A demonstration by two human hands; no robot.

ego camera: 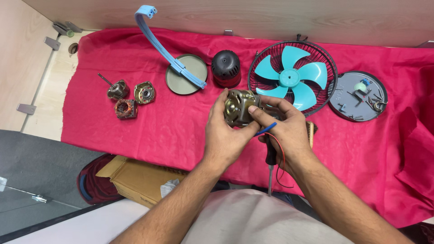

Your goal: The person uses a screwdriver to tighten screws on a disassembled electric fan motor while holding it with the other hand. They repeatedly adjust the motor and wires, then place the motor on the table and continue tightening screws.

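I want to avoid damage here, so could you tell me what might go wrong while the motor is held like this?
The motor is held above the red cloth by both hands, so it could slip and drop. The thin red wire loops near the right hand and the screwdriver, and might snag.

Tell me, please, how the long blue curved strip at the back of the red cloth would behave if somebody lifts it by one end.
The blue curved strip looks thin and plastic, so it is probably light and would flex somewhat. One end rests on the round grey-green plate, so lifting there might nudge the plate. Its arched shape suggests it could tip sideways.
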